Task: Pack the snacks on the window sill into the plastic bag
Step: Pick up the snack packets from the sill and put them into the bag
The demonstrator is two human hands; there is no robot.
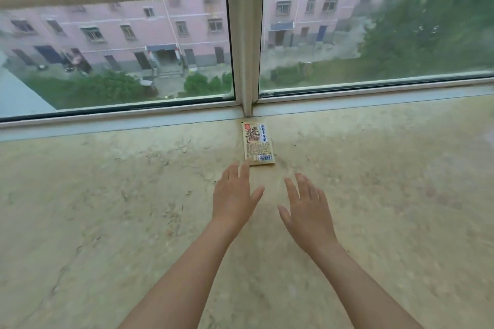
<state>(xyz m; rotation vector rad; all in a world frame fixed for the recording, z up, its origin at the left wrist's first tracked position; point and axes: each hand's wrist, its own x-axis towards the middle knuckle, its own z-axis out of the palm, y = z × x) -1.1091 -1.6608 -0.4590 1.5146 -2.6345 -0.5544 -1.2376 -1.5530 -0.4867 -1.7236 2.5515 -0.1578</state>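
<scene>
A broad window sill [107, 222] of pale, mottled stone filled the lower part of the view, its surface marked with fine cracks and darker specks. Behind it a two-paned window [120, 56] was set in a light frame, the panes divided by an upright mullion [246, 48]. Through the glass a pink building [139, 29] with rows of windows and doorways was seen, with green shrubs [107, 88] at its foot and a large tree [433, 21] on the right.

Two bare forearms were stretched forward over the sill from the bottom edge of the view. The left hand [234, 195] was held palm down with its fingers straight and slightly spread, nothing being gripped; its fingertips [244, 167] lay at the near left corner of the snack packet [257, 143], though contact could not be confirmed. The right hand [307, 205] was likewise held flat and spread, with the thumb apart from the fingers, and it was kept near the packet but apart from it, below and to its right.

The single small packet, beige with dark and blue printing, was laid flat on the sill, just in front of the base of the mullion and close to the window frame.
</scene>
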